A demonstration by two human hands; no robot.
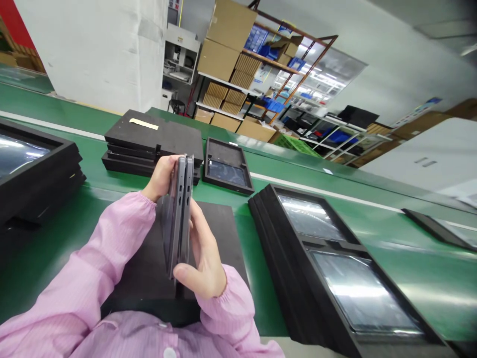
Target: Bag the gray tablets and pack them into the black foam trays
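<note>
My left hand (161, 175) and my right hand (203, 253) hold a pair of thin grey tablet-like devices (179, 214) pressed together on edge, above a black foam pad (219, 233) on the green bench. The left hand grips the far top end. The right hand wraps the near lower end, thumb on the edge. Both arms wear pink sleeves.
A black foam tray (298, 278) with two bagged screens lies to the right. A smaller tray (227, 166) with one device and a stack of black foam lids (149, 136) sit behind. Another tray stack (40, 169) stands left. Shelves of cardboard boxes (231, 44) fill the background.
</note>
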